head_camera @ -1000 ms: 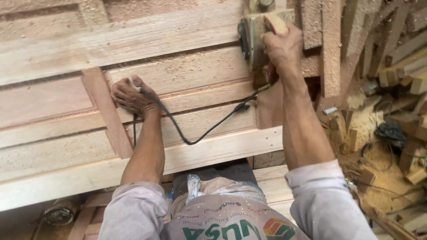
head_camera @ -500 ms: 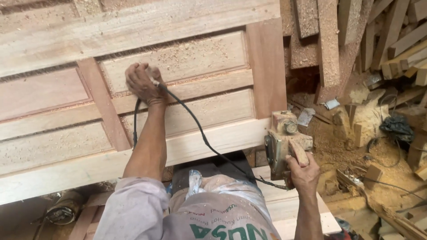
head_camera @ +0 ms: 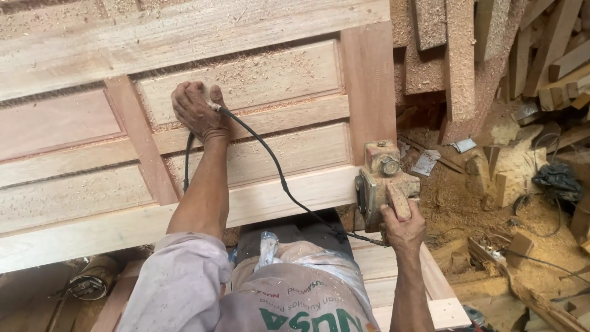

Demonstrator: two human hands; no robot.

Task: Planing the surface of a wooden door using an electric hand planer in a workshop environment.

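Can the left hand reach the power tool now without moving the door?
Probably not at once: the left hand holds the black cord on the door, while the power tool sits in the right hand.

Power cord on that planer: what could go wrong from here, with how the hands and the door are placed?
1. The black power cord runs from the left hand across the wooden door to the electric planer; it may snag or stray under the tool.
2. The right hand alone holds the planer at the door's corner, half off the edge, so it could tip or drop.
3. Sawdust and offcuts litter the floor alongside: possible slipping.
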